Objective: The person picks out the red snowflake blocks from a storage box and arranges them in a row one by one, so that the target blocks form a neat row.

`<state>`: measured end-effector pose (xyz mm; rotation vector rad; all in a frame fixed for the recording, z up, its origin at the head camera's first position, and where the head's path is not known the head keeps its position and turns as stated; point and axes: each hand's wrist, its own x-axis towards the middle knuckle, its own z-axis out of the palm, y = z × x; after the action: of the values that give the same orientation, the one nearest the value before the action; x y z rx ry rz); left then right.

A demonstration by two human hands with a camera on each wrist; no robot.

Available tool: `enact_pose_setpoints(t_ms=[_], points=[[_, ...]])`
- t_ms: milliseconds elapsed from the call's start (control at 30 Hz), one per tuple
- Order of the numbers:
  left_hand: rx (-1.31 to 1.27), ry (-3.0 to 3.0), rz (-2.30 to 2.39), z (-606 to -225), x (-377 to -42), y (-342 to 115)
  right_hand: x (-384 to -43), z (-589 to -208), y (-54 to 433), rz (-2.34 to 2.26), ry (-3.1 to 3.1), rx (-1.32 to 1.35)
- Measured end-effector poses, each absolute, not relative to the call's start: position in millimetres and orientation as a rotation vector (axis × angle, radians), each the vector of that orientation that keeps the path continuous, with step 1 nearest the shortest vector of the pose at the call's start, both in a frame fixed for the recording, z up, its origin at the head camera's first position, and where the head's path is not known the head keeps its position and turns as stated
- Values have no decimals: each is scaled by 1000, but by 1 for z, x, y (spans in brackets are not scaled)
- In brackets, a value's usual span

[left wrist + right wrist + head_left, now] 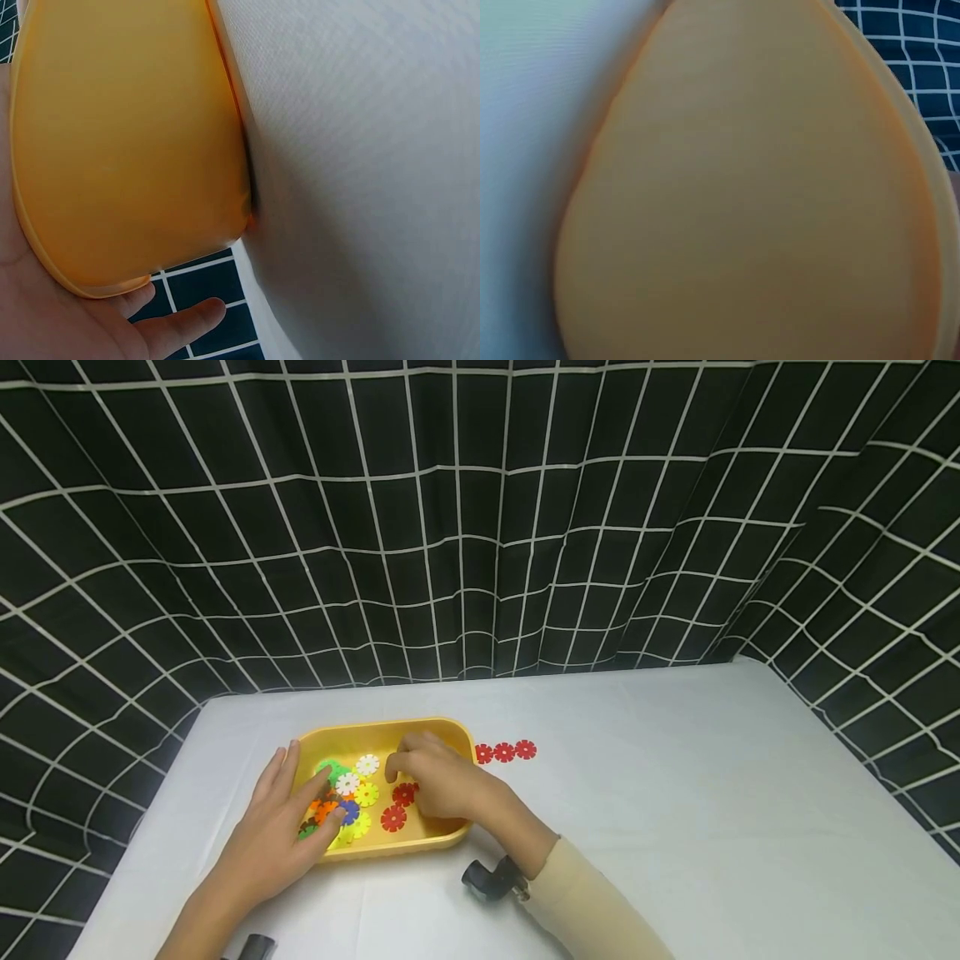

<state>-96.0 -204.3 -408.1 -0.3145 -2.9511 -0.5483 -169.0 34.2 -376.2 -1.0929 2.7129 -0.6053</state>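
Right hand (447, 781) by red, notched-looking discs (393, 817)

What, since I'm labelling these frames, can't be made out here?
Head: whether the right hand grips anything; its back hides some fingertips.
Head: how many coloured discs there are; the left hand and overlaps hide some.
Left wrist: what lies inside the yellow tray; its wall hides it.
Right wrist: the tray's contents too, behind its wall.

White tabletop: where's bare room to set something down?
Widest: right of the row of red discs, out to the black curtain. Narrower: between the yellow tray and curtain. Crowded: the tray's left half, coloured discs by the left hand.
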Motion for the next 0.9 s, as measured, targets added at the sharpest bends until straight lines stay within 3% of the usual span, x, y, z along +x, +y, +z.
enact_pose_setpoints(t_ms=[300, 900], points=[[-315, -2947, -547, -409, -96, -204, -175, -368, 44, -690, 2732, -1186], [-308, -2946, -530, -409, -96, -204, -198, -357, 80, -854, 2820, -848]])
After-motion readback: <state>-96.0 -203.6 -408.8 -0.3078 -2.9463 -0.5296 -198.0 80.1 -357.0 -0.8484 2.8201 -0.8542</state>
